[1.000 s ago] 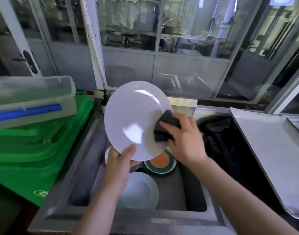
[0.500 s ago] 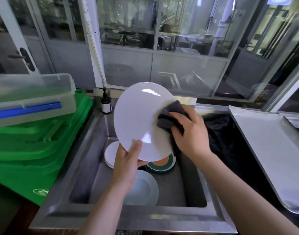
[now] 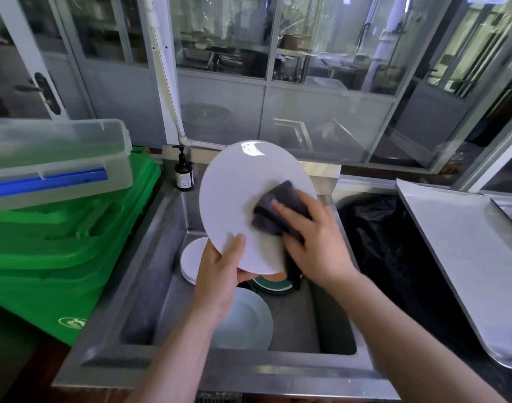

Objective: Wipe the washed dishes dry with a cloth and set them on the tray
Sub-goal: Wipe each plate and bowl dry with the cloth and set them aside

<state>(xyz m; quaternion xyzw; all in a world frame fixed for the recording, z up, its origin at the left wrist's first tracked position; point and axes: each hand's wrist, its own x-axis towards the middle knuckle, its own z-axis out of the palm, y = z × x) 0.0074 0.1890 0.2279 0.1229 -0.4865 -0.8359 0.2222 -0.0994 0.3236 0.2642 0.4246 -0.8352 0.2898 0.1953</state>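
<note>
Our left hand (image 3: pixel 219 274) pinches the plate (image 3: pixel 249 205) rim; right hand (image 3: pixel 315 242) presses the cloth (image 3: pixel 275 207). Wet, slick, breakable: keep rim grip.

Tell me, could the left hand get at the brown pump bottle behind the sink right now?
Probably not yet: the left hand grips the white plate that the right hand wipes with the cloth. Otherwise the path to the pump bottle looks free.

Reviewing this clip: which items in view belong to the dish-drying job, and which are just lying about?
Part of the job: white plate held by left hand; dark cloth pressed on it by right hand; plates in the sink; metal tray.

Lying about: green bins; clear lidded box; pump bottle; black bag.
</note>
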